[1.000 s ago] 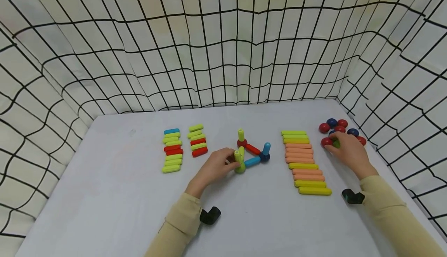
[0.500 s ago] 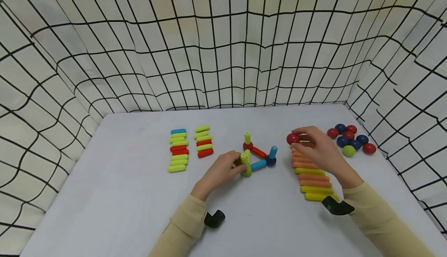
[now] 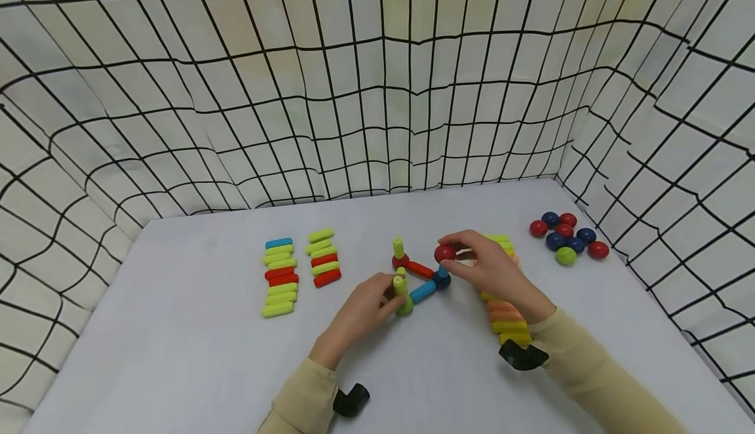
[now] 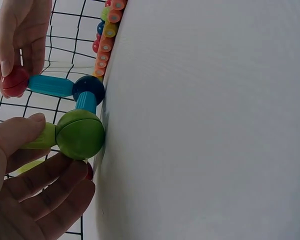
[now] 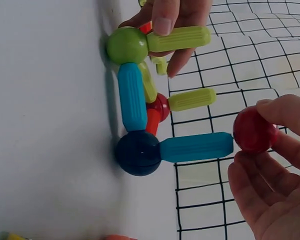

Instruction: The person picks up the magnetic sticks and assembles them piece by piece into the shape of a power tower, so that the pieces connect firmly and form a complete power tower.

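On the white table stands a frame of rods and balls, with a green ball (image 4: 82,135), a dark blue ball (image 5: 138,153) and a red ball (image 3: 400,261) at its three corners. A short rod stands up from each corner. My left hand (image 3: 368,303) pinches the upright green rod (image 5: 182,39) above the green ball. Between thumb and fingers my right hand (image 3: 492,269) holds a loose red ball (image 5: 252,130). That ball is right at the tip of the upright blue rod (image 5: 197,147) over the dark blue ball.
Two columns of short green, red and blue rods (image 3: 280,298) lie to the left. Longer yellow and orange rods (image 3: 510,327) lie partly hidden under my right forearm. Several red, blue and green balls (image 3: 566,256) cluster far right. Black netting (image 3: 383,93) surrounds the table's back and sides.
My right hand has taken a red ball from the cluster and carried it left, over the long rods, to the upright blue rod. The left hand has kept its hold on the frame.
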Demonstrator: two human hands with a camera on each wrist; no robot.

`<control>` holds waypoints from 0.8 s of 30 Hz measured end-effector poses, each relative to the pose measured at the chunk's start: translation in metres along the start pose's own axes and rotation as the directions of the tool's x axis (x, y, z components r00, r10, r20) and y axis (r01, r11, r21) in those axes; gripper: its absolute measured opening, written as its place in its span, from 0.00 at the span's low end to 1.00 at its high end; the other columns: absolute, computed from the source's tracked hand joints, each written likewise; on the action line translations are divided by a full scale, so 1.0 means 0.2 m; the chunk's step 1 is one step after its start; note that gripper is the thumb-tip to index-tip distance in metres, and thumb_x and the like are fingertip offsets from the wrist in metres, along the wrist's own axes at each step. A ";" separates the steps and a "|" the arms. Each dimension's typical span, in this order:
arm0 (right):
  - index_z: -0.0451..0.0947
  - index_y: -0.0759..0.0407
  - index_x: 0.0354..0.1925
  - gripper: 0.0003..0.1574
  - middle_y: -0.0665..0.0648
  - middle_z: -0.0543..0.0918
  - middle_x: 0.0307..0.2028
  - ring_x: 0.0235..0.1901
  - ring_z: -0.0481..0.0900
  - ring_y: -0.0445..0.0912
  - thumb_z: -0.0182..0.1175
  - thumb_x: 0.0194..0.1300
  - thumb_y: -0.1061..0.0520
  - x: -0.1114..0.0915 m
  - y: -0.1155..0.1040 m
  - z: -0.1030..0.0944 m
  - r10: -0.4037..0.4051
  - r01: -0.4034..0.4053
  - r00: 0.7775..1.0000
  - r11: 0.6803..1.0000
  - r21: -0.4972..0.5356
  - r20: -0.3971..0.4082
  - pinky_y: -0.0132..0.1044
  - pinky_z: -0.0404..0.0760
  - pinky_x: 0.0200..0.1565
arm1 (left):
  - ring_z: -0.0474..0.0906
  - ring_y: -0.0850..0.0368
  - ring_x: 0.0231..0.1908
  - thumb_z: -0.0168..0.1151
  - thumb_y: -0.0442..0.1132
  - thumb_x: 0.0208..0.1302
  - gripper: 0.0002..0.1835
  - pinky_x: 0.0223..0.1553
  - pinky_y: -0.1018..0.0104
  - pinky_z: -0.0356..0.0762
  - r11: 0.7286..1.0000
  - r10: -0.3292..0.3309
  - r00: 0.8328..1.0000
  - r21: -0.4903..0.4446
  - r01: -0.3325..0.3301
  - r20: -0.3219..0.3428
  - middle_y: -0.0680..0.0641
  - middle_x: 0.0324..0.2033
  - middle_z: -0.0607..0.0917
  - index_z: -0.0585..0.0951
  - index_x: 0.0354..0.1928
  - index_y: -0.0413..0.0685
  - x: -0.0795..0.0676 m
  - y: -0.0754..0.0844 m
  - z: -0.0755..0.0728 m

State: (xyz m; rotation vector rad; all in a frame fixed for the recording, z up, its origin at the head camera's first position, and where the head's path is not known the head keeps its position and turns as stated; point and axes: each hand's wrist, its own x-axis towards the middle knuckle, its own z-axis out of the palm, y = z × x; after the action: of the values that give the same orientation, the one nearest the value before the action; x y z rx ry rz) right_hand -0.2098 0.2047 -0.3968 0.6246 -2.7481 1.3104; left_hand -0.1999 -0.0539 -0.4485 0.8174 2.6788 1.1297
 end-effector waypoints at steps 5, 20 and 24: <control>0.74 0.58 0.58 0.25 0.56 0.79 0.52 0.49 0.79 0.49 0.66 0.64 0.56 -0.01 0.02 0.02 0.032 -0.032 0.999 0.999 0.032 0.002 0.43 0.81 0.51 | 0.76 0.59 0.38 0.64 0.38 0.66 0.13 0.41 0.68 0.79 1.000 0.012 1.000 0.003 -0.012 -0.015 0.52 0.38 0.79 0.78 0.50 0.43 -0.02 -0.01 0.00; 0.73 0.54 0.62 0.28 0.54 0.78 0.54 0.51 0.78 0.50 0.64 0.66 0.49 -0.06 0.03 0.00 0.067 -0.069 0.997 0.996 0.064 0.043 0.32 0.80 0.48 | 0.74 0.59 0.40 0.61 0.41 0.69 0.22 0.43 0.70 0.79 0.997 0.003 1.000 0.079 -0.003 -0.009 0.50 0.41 0.79 0.73 0.60 0.40 -0.05 0.04 -0.01; 0.69 0.54 0.65 0.30 0.57 0.76 0.59 0.55 0.77 0.54 0.59 0.70 0.45 -0.09 0.05 -0.06 0.110 -0.115 0.992 0.990 0.078 0.066 0.31 0.79 0.50 | 0.74 0.58 0.41 0.60 0.41 0.70 0.27 0.46 0.67 0.79 0.993 0.000 1.000 0.117 0.003 -0.020 0.48 0.44 0.79 0.69 0.66 0.38 -0.06 0.05 -0.01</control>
State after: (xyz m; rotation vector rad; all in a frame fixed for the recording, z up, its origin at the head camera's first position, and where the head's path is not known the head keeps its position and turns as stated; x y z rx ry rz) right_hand -0.1990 0.2251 -0.4008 0.5304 -2.8288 1.4575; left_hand -0.1869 -0.0554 -0.4419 0.8255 2.7842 0.9941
